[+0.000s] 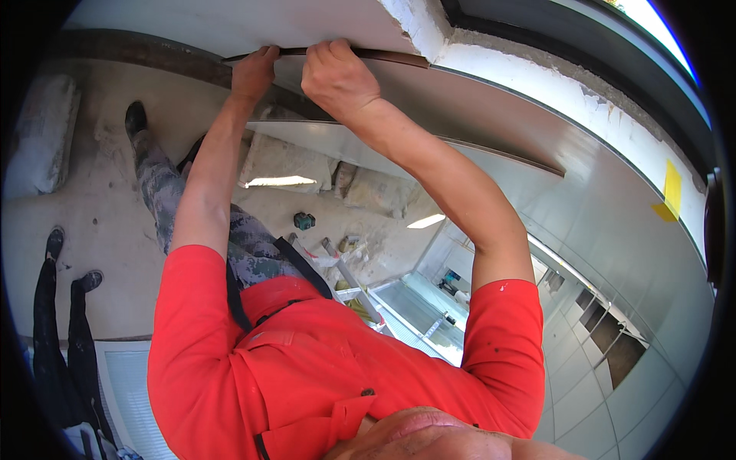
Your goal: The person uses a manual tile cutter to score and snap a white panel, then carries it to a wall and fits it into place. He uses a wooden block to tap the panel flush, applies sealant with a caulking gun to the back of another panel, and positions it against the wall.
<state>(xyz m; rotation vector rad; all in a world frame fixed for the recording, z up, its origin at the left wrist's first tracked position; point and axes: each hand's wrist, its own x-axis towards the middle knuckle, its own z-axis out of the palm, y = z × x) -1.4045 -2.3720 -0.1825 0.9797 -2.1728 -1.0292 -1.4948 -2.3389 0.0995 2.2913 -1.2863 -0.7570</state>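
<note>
I see both hands raised to the top of the view, working on a thin dark strip that runs along the edge of a pale panel. My left hand pinches the strip near its left end, fingers curled narrowly around it with the thumb underneath. My right hand sits just beside it to the right, closed over the strip with the knuckles facing me and the fingertips hidden behind the edge. The strip continues past the right hand toward a rough white plastered corner, where it ends against the wall. Below it a second pale panel with a dark edge curves away to the right. Both forearms are bare and run back to the short sleeves of a red shirt, which fills the lower middle of the view. Beyond the arms lies a dusty concrete floor with pale sacks lying on it, a small green tool nearby, and a white ladder near it. At the left edge stand another person's dark-trousered legs. A yellow tape patch sticks to the white wall on the right.
</note>
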